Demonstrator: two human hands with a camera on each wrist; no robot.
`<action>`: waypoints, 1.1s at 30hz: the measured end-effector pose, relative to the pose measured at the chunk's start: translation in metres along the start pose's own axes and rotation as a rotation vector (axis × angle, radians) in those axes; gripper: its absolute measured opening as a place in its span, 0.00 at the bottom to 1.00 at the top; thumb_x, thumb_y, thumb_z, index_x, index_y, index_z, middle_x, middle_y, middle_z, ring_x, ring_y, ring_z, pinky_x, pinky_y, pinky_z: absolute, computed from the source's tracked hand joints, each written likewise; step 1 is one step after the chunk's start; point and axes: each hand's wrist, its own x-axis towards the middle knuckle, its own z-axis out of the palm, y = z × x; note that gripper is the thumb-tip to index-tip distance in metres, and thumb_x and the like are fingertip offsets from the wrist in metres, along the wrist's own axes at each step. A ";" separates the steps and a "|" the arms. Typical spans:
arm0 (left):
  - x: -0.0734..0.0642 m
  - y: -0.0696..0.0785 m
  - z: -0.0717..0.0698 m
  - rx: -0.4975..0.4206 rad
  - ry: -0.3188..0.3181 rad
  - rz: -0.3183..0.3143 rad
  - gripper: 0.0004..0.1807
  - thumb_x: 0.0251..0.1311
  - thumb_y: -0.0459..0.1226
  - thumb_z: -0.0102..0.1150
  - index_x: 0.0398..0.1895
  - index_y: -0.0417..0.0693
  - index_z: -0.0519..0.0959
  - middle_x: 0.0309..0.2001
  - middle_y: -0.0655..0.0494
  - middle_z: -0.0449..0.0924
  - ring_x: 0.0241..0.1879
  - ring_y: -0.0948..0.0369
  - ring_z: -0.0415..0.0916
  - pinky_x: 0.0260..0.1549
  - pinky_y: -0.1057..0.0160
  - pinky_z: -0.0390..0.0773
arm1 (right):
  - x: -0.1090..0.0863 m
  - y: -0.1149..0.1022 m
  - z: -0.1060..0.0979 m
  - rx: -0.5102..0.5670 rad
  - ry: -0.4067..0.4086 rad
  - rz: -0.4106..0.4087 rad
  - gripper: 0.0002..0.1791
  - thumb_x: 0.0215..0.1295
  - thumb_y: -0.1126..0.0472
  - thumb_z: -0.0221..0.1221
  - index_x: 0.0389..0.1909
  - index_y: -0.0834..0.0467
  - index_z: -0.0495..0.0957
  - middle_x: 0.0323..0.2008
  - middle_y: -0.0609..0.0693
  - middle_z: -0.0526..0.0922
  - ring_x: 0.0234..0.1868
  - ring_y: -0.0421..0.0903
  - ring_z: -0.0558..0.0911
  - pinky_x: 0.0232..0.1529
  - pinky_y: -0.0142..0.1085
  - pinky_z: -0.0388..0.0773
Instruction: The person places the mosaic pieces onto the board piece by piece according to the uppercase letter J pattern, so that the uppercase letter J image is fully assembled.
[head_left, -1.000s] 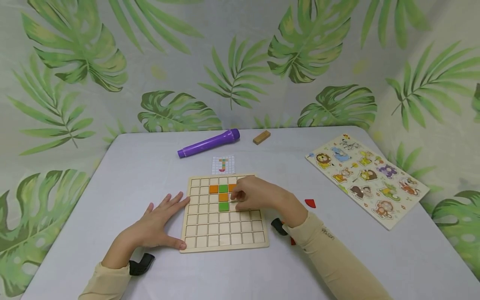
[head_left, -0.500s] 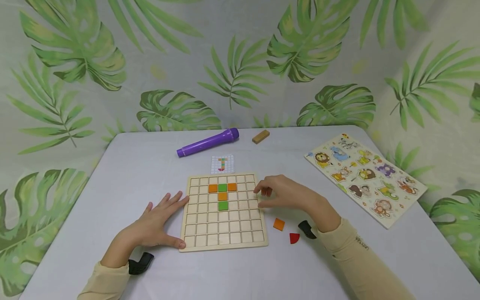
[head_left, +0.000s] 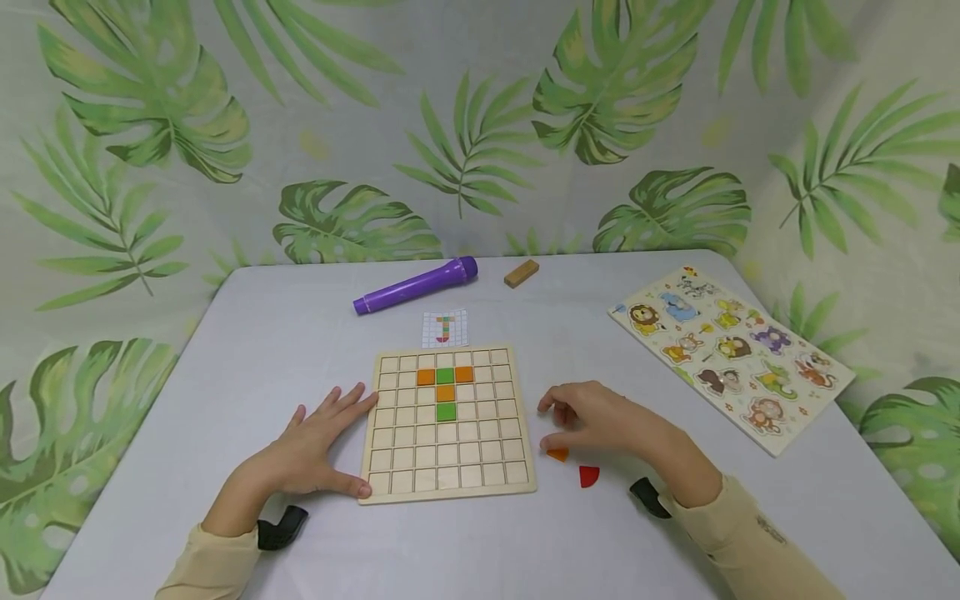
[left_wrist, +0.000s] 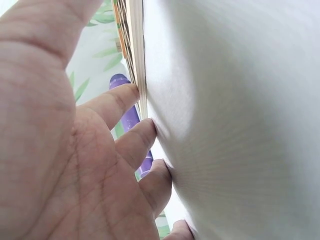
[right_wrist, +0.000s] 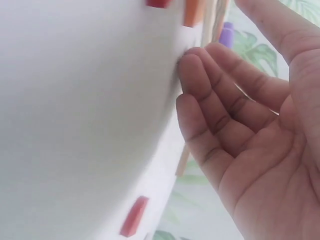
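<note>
A wooden grid board (head_left: 491, 490) lies mid-table, bearing orange tiles (head_left: 426, 377) and green tiles (head_left: 446, 412) in a T shape. My left hand (head_left: 318, 450) is spread at its left side, thumb on the lower corner and index fingertip at the edge. Right of the board, my right hand (head_left: 596, 421) hovers with loosely bent fingers and nothing between them. Its thumb overlaps a loose orange tile (head_left: 558, 455) in the head view. Nearer the front lies a red quarter-round piece (head_left: 589, 477). The right wrist view shows another red piece (right_wrist: 134, 216), hidden in the head view.
Behind the board lies a small pattern card (head_left: 445, 329) with a coloured J. Farther back are a purple toy microphone (head_left: 416, 286) and a small wooden block (head_left: 521, 273). An animal puzzle board (head_left: 708, 354) lies at the right.
My right hand has moved off the grid board, rightward and then nearer to the front, down to the loose orange tile. My left hand has stayed in place.
</note>
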 end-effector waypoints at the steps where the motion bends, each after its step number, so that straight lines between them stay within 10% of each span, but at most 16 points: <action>1: 0.000 0.000 0.000 -0.001 -0.001 -0.001 0.72 0.38 0.65 0.84 0.88 0.60 0.56 0.89 0.45 0.46 0.86 0.32 0.37 0.72 0.14 0.35 | -0.002 0.001 0.001 -0.002 0.005 -0.004 0.23 0.63 0.48 0.77 0.50 0.58 0.84 0.33 0.43 0.81 0.35 0.38 0.78 0.39 0.29 0.78; 33: 0.000 0.000 -0.001 -0.002 -0.009 -0.006 0.72 0.39 0.65 0.84 0.88 0.59 0.54 0.89 0.46 0.45 0.87 0.33 0.36 0.74 0.16 0.33 | -0.011 -0.001 0.008 -0.013 0.042 -0.094 0.10 0.61 0.59 0.77 0.37 0.52 0.85 0.30 0.41 0.81 0.33 0.36 0.77 0.37 0.28 0.78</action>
